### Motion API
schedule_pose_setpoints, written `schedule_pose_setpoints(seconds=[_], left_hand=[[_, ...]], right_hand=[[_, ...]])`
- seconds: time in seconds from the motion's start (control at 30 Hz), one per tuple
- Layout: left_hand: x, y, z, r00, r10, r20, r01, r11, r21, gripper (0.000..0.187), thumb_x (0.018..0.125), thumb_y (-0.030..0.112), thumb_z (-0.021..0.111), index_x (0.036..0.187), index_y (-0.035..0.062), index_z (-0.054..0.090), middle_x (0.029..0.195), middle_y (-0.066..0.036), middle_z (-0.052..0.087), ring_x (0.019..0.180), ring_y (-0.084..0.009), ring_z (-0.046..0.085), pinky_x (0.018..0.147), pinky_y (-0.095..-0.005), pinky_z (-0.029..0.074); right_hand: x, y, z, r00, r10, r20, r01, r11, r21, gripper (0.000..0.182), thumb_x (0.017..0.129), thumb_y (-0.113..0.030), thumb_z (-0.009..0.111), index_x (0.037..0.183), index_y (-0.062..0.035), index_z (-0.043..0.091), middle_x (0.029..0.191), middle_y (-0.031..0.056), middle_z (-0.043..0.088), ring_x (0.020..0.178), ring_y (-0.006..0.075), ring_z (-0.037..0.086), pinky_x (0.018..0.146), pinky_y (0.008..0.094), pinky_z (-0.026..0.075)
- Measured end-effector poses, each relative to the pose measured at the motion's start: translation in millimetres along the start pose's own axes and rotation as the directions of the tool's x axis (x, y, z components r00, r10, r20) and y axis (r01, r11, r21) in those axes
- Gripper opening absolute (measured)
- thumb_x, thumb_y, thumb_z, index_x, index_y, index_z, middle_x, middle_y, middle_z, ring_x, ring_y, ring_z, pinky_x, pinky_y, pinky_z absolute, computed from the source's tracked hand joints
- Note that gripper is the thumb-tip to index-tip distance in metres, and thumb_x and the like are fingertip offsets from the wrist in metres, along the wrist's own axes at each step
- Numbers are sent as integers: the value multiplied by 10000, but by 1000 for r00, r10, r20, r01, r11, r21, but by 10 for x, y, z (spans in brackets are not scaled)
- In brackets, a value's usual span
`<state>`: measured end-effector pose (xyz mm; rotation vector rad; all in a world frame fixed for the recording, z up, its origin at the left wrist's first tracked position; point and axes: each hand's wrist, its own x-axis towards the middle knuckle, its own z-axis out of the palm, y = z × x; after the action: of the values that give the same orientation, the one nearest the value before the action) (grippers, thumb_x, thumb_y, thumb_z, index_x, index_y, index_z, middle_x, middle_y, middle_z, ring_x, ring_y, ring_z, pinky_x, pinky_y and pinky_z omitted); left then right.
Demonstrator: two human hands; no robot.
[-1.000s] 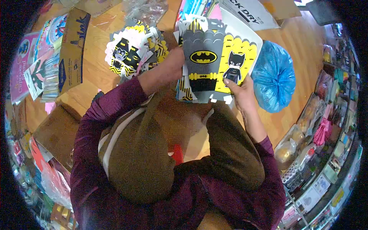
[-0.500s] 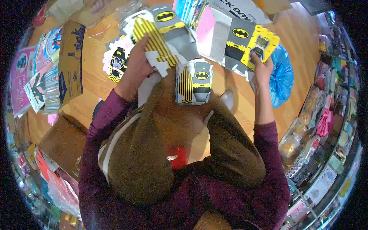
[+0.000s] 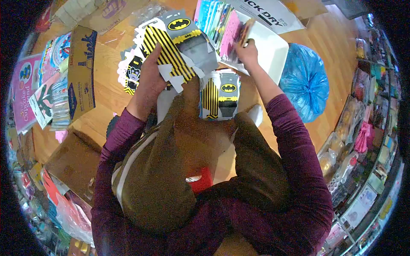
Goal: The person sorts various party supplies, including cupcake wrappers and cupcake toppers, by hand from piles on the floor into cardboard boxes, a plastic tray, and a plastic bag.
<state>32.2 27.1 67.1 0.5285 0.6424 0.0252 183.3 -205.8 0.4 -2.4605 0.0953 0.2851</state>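
Batman party-box cutouts (image 3: 181, 42) fan out, far left of centre, in the left hand (image 3: 149, 81), whose fingers are clamped round the stack. More cutouts (image 3: 220, 99) lie flat on the lap. Far right, the right hand (image 3: 247, 51) pinches a thin card (image 3: 244, 33) edge-on at the white tray (image 3: 273, 51). Gripping the stack squarely should stop sheets slipping.

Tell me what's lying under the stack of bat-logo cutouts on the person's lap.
The stack of bat-logo cutouts rests on the olive trousers, between the knees. Whether anything else lies beneath it cannot be seen; the top black-and-yellow card covers the rest.
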Motion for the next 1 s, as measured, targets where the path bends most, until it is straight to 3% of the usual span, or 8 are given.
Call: schedule_pose_setpoints(seconds=[0.1,0.23,0.27,0.7,0.8,0.83,0.9,1.0], left_hand=[[23,-17,-76,998,-27,57,28,999,-31,269,886,256,422,994,25,507,860,-83,586,733,-205,592,660,-369,511],[4,-20,-63,999,-10,49,10,1000,4,278,888,265,417,999,27,506,859,-84,585,731,-201,591,658,-367,511],[-3,-23,-47,999,3,49,-5,1000,22,280,888,267,418,1002,28,506,862,-84,586,731,-200,592,658,-366,511],[-60,-123,26,983,-119,138,101,986,131,275,881,257,437,1026,36,513,883,-67,597,708,-179,602,629,-341,510],[19,-188,-56,977,-149,154,123,978,170,231,857,211,496,1015,42,511,887,-60,591,729,-171,596,604,-320,510],[49,-228,-81,976,-132,175,100,978,182,225,849,199,512,1013,45,508,885,-57,589,744,-170,594,599,-313,510],[-8,-238,9,978,-133,163,103,979,177,247,831,189,544,1028,49,491,906,-59,578,767,-158,588,591,-303,512],[-41,-294,75,988,-128,86,93,939,331,295,817,199,566,1052,46,475,929,-63,569,767,-149,587,610,-306,514]], right_hand=[[-133,-153,-39,987,86,135,-102,988,117,685,637,-374,678,1091,56,399,864,226,582,731,303,605,631,359,486],[-32,50,93,979,-55,198,47,998,43,753,630,-406,685,1138,57,379,968,226,563,860,299,581,753,338,455],[-31,75,124,967,-58,248,15,985,171,737,643,-398,682,1146,50,382,991,225,559,927,300,556,802,336,430],[-51,333,14,964,-218,155,205,974,96,557,716,-347,643,1070,41,458,918,177,584,829,243,581,710,306,453],[-293,102,-226,958,-210,195,65,821,567,262,805,-210,568,935,14,525,679,20,522,606,75,467,557,212,399],[-466,-60,-337,957,-211,199,64,822,565,262,805,-210,568,935,14,525,679,20,522,606,75,467,557,212,399],[-733,-300,-515,891,-136,433,-245,659,712,232,807,-217,570,919,-15,544,633,-13,487,579,56,439,536,204,368],[-824,-151,-393,843,-337,420,3,783,622,222,740,-69,623,943,-25,542,665,-42,485,595,34,429,528,188,340]])
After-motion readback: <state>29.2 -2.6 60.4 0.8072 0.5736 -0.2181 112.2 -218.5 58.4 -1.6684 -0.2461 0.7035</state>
